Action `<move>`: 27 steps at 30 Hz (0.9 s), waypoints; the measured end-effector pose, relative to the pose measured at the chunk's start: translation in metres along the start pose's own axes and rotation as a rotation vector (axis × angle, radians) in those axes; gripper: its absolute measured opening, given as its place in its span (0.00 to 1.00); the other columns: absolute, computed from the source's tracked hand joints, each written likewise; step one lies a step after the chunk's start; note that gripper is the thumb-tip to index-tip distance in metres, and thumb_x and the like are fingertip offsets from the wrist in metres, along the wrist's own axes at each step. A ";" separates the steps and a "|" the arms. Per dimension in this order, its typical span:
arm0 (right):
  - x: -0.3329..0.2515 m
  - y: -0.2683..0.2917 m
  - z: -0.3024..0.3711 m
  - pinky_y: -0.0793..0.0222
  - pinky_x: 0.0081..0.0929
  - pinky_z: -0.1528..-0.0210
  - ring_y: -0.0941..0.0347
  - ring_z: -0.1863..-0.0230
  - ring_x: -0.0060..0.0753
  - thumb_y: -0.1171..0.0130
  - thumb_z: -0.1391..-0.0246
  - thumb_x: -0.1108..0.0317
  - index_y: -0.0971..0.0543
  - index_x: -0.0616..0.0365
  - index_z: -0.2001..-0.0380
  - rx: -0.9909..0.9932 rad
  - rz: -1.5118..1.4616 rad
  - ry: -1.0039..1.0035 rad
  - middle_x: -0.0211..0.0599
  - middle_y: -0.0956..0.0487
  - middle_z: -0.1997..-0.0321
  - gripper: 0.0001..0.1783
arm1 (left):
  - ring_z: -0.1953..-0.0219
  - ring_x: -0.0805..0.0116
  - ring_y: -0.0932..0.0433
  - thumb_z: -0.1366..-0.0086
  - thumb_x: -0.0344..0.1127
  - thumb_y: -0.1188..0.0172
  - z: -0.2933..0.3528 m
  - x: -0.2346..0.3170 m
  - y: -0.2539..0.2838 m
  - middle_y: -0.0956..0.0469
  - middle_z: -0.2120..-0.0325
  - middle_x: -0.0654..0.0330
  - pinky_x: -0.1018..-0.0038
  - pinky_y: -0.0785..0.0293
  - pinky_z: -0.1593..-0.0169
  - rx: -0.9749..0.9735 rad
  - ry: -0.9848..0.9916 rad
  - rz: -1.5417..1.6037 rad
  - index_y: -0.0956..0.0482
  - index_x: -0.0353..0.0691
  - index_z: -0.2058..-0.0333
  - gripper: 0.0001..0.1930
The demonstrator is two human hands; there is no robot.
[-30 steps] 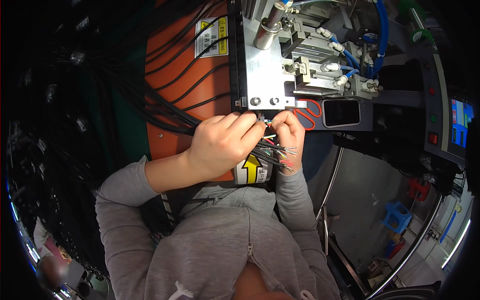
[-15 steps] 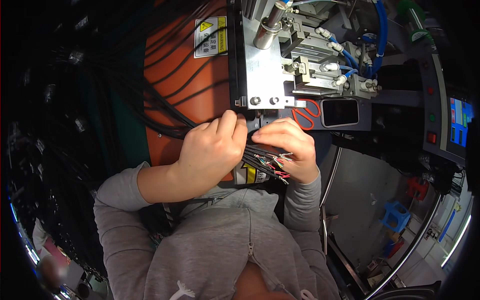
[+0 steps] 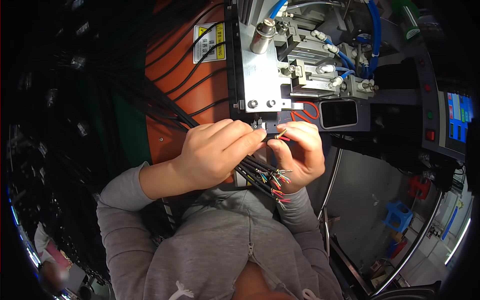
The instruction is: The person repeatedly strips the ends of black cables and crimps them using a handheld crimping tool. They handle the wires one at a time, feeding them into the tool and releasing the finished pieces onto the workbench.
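Note:
My left hand [image 3: 212,152] is closed around a bundle of black cables [image 3: 256,167]. Stripped ends with thin coloured wires [image 3: 278,191] fan out below its fingers, beside my right wrist. One cable reaches past my left fingertips toward my right hand [image 3: 306,152]. My right thumb and forefinger pinch that cable's wires [image 3: 283,137], of which red and pale strands show. Both hands meet just below the metal plate [image 3: 261,75] of a machine, close to a small metal fixture [image 3: 258,124].
More black cables [image 3: 172,107] run off to the left across an orange surface [image 3: 165,132]. Pneumatic cylinders [image 3: 320,65] with blue hoses [image 3: 375,35] fill the upper right. A phone [image 3: 338,114] and red-handled scissors [image 3: 311,111] lie right of the plate. A control screen [image 3: 459,117] stands far right.
My left hand has shifted slightly down and right from the plate's edge. My right fingers, earlier lying over the cables, now pinch one cable's wires. The small fixture has come into sight.

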State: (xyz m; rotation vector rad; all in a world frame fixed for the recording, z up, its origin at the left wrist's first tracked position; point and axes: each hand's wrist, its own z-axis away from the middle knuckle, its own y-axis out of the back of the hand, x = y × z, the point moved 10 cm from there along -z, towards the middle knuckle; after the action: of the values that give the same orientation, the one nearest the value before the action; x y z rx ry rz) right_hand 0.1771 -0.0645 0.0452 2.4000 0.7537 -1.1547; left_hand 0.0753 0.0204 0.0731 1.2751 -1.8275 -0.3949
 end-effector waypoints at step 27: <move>0.043 -0.011 0.002 0.33 0.27 0.70 0.28 0.71 0.38 0.39 0.54 0.77 0.23 0.65 0.73 -0.293 0.344 -0.229 0.40 0.23 0.73 0.03 | 0.81 0.77 0.34 0.52 0.30 0.41 0.009 0.001 -0.034 0.36 0.80 0.69 0.81 0.39 0.81 -0.197 -0.013 -0.348 0.18 0.43 0.62 0.15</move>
State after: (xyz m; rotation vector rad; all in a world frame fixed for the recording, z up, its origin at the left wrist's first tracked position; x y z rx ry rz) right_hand 0.1915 -0.0440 0.0082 2.0135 0.3847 -1.0680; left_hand 0.0892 0.0031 0.0454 1.4525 -1.5323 -0.7547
